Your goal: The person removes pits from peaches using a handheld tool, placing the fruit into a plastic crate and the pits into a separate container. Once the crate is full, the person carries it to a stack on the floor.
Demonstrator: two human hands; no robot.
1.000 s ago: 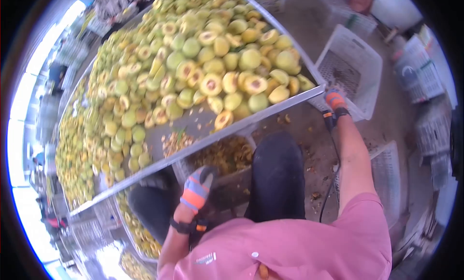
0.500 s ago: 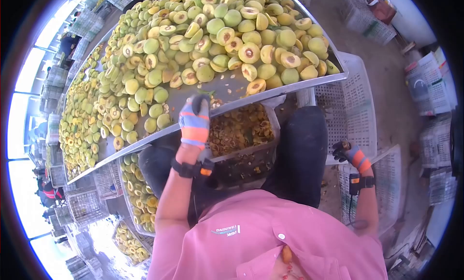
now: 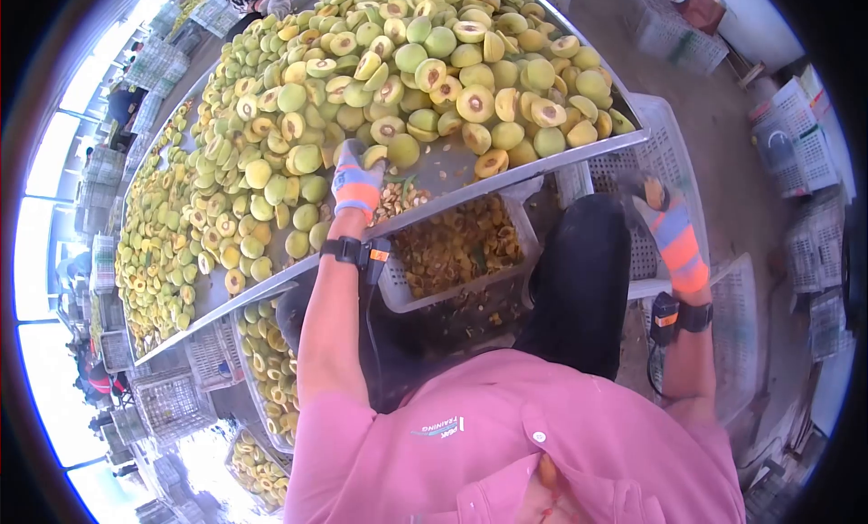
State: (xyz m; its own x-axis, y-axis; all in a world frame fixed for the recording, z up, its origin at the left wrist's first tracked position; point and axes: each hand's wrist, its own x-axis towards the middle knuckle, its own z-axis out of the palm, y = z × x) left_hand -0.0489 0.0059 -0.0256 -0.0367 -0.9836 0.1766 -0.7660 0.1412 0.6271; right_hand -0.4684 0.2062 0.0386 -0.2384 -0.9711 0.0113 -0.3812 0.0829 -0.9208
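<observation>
My left hand (image 3: 358,179), in a grey, blue and orange glove, is over the metal tray's near side, its fingers closed on a halved green-yellow fruit (image 3: 373,155). Beside it, pale pits and scraps (image 3: 398,198) lie on the tray. A large heap of halved fruit (image 3: 362,81) covers much of the tray (image 3: 533,167). My right hand (image 3: 667,224), gloved alike, is raised at the tray's right corner, above a white crate. Its fingers are blurred and curled round something small that I cannot make out.
Below the tray edge stands a white bin (image 3: 402,298) of fruit scraps. Another crate of fruit halves (image 3: 271,370) is at the lower left. White perforated crates (image 3: 674,153) stand at the right. A co-worker's gloved hands (image 3: 276,4) show beyond the tray.
My left hand has moved forward over the tray and taken hold of a fruit half. My right hand has risen towards the tray's corner. The co-worker's hands have come into view.
</observation>
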